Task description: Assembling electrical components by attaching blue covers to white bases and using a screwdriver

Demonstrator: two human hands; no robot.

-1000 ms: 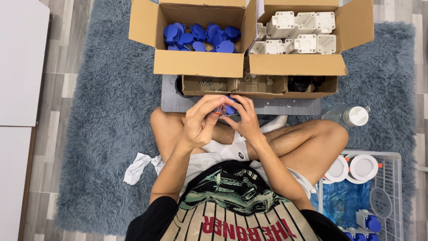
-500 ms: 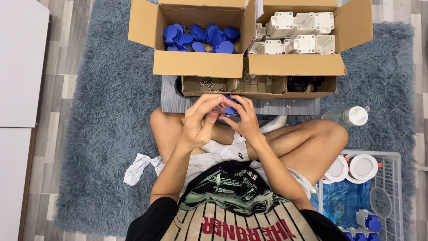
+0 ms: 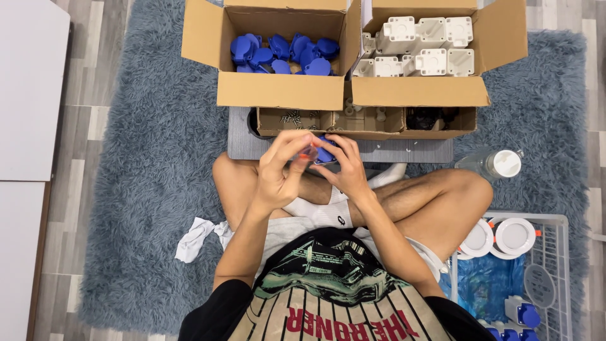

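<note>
I sit cross-legged on a grey-blue shaggy rug. My right hand (image 3: pixel 344 169) grips a small blue plastic part (image 3: pixel 326 153) just above my shins. My left hand (image 3: pixel 282 170) pinches a small reddish-orange piece (image 3: pixel 308 152) against that blue part. Both hands meet in front of a low cardboard tray (image 3: pixel 366 121) divided into compartments holding screws and small dark pieces. Behind it stand a cardboard box of blue plastic parts (image 3: pixel 281 53) on the left and a cardboard box of white plastic housings (image 3: pixel 416 47) on the right.
A grey mat (image 3: pixel 246 142) lies under the tray. A clear bottle with a white cap (image 3: pixel 499 164) lies at my right knee. A wire basket (image 3: pixel 536 278) at lower right holds white round parts, blue plastic and blue-white pieces. A crumpled white cloth (image 3: pixel 196 239) lies left; white furniture (image 3: pixel 25 95) stands far left.
My hands stay in the same place; the fingers have shifted slightly around the blue part, and the reddish piece now shows at my left fingertips.
</note>
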